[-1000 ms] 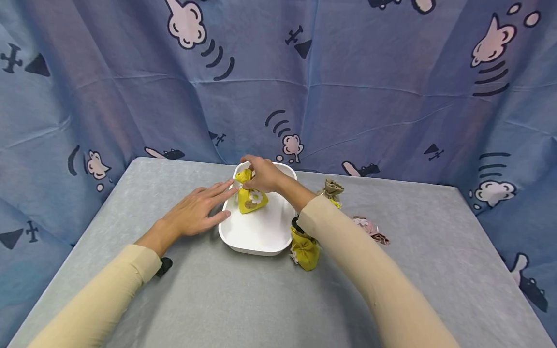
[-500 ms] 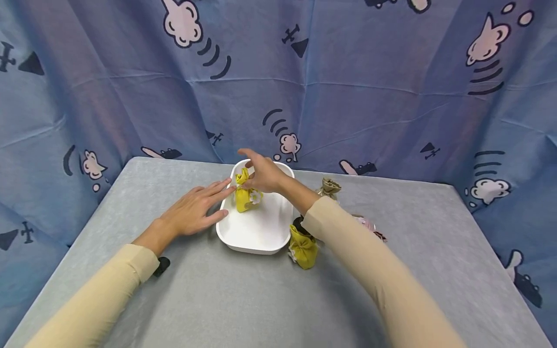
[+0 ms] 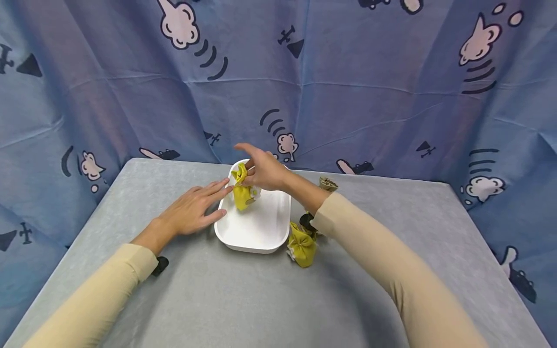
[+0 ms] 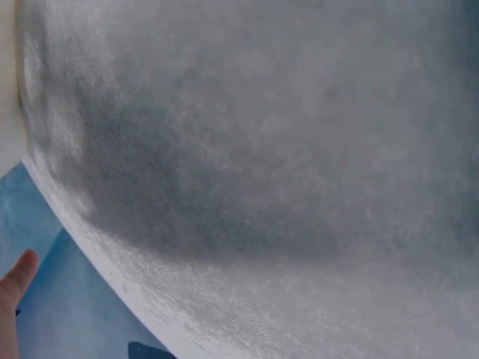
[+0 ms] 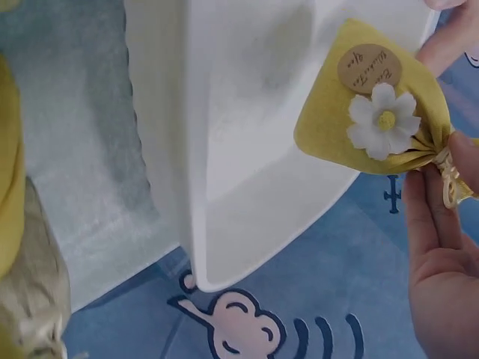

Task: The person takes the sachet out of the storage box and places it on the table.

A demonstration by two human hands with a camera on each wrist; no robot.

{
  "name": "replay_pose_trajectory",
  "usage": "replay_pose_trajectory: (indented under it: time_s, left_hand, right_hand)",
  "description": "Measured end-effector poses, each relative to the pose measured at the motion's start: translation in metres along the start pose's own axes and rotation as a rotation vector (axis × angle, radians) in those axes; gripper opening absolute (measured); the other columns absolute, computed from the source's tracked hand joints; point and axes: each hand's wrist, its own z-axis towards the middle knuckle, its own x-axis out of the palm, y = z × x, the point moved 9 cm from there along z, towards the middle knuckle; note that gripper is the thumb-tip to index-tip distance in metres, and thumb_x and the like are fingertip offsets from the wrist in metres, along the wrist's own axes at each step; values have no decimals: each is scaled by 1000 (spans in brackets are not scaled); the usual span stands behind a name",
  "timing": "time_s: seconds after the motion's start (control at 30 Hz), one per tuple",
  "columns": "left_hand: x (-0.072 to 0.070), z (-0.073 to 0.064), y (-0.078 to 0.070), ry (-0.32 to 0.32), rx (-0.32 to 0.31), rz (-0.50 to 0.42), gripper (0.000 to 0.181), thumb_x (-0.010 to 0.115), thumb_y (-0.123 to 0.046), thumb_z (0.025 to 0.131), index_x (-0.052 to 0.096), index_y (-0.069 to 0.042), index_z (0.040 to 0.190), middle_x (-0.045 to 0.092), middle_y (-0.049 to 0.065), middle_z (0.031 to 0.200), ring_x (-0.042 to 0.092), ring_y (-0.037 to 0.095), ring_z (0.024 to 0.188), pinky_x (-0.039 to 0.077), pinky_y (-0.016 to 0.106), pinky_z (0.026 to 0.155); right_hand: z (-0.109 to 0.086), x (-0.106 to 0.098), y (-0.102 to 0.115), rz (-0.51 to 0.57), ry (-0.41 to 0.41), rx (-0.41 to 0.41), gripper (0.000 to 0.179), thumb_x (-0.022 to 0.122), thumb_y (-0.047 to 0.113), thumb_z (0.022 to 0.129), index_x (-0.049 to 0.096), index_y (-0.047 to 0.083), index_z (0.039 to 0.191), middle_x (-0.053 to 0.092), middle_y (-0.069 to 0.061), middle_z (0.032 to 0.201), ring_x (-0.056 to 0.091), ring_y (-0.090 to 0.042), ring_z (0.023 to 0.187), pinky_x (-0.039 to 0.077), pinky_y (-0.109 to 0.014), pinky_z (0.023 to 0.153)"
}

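Observation:
A yellow drawstring pouch (image 3: 241,197) with a white flower and a round brown label hangs over the white tray (image 3: 254,234). Its gathered neck is pinched between the thumb and fingers of my right hand (image 3: 269,170); the right wrist view shows the flower side of this pouch (image 5: 329,123) clearly. My left hand (image 3: 191,209) lies at the tray's left side, fingers straight, fingertips at the rim and close to the pouch. In the left wrist view a fingertip (image 4: 21,273) shows at the lower left.
Right of the tray, a second yellow pouch (image 3: 302,249) lies on the grey table (image 3: 209,299). A khaki pouch (image 3: 327,184) sits farther back, partly covered by the right arm. A patterned blue curtain (image 3: 370,96) hangs behind the table.
The right hand has turned, swinging the pouch so its flower side faces away from the head camera. The right sleeve now covers the pink pouch seen earlier. The left hand stays put.

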Motion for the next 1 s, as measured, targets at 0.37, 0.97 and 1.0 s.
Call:
replay_pose_trajectory:
  time_s: [0.37, 0.97, 1.0]
  left_hand:
    - [2, -1, 0, 22, -16, -5, 63, 49, -44, 103, 31, -18, 158, 22, 7, 164, 30, 31, 147, 33, 59, 109]
    - [0, 0, -2, 9, -9, -5, 64, 45, -48, 103, 29, -20, 159, 21, 4, 165, 28, 29, 148, 32, 57, 110]
    - [0, 0, -2, 8, -9, -5, 65, 45, -48, 103, 29, -20, 159, 21, 4, 165, 28, 29, 148, 31, 57, 110]
  right_hand:
    - [-18, -21, 18, 113, -22, -65, 85, 74, -13, 82, 33, 9, 154, 68, -20, 114, 71, -27, 101, 57, -26, 81]
    - [-99, -78, 18, 167, -162, -159, 79, 67, -18, 83, 39, 11, 151, 67, -21, 121, 70, -28, 104, 58, -33, 81]
    - [-104, -81, 18, 175, -171, -156, 79, 67, -19, 83, 40, 11, 151, 68, -21, 120, 70, -28, 104, 59, -33, 80]
